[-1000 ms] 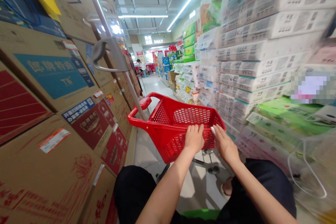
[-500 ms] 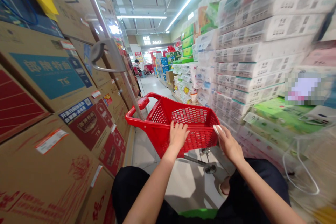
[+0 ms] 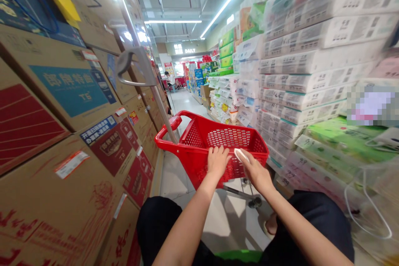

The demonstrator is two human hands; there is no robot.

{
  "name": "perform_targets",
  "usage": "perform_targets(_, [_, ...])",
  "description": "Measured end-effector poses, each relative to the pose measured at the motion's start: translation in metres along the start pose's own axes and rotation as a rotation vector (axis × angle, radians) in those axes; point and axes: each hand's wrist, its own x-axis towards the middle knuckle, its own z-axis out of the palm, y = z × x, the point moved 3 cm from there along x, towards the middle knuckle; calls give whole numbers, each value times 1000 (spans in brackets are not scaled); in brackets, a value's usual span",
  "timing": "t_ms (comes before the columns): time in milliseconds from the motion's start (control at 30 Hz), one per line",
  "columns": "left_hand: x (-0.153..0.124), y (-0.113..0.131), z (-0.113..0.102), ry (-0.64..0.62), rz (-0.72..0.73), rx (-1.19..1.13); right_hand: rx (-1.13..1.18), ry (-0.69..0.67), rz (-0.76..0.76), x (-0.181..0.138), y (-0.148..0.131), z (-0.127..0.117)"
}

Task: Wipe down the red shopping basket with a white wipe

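A red plastic shopping cart with perforated basket walls stands in front of my knees, and its basket looks empty. My left hand has its fingers hooked over the near rim, holding the cart there. Close beside it on the same rim is my right hand, closed on a folded white cloth or tissue. The white piece sticks out past the fingertips and touches the rim; the rest is hidden under the fingers.
Brown cartons are stacked along the left, beside a metal pole with a grey handle. White paper packs and green packs pile up on the right. Down the aisle a person sits. A green seat shows beneath me.
My right hand has slid left along the rim with the white piece, from the right corner toward my left hand. My left hand keeps its hold. The view has shifted slightly.
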Motion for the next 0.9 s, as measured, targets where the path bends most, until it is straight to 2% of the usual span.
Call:
perform_targets(133, [0,0,2,12,-8,-1,-41,21,74,-12,41,-11])
perform_targets(200, [1,2,3,14,-15,-1,-43,52,123,-15,49,-8])
perform_targets(267, [2,3,4,9,-22,0,-40,84,153,-14,42,0])
perform_targets(400, [3,4,4,3,-23,6,-8,63,96,-2,4,13])
perform_targets(467, [2,2,2,0,-18,8,12,25,50,3,-9,12])
perform_targets(533, [1,-1,0,-7,-17,7,24,5,18,5,-9,6])
perform_targets(633, [-1,-5,-2,-17,-22,0,16,1,17,-3,13,-4])
perform_targets(767, [-1,-4,-1,-17,-32,-9,-11,45,118,-21,54,-8])
perform_targets(833, [0,1,0,-9,-34,-13,-25,75,172,-25,60,-5])
perform_targets(900, [2,6,0,-4,-35,-17,-35,98,201,-22,52,-2])
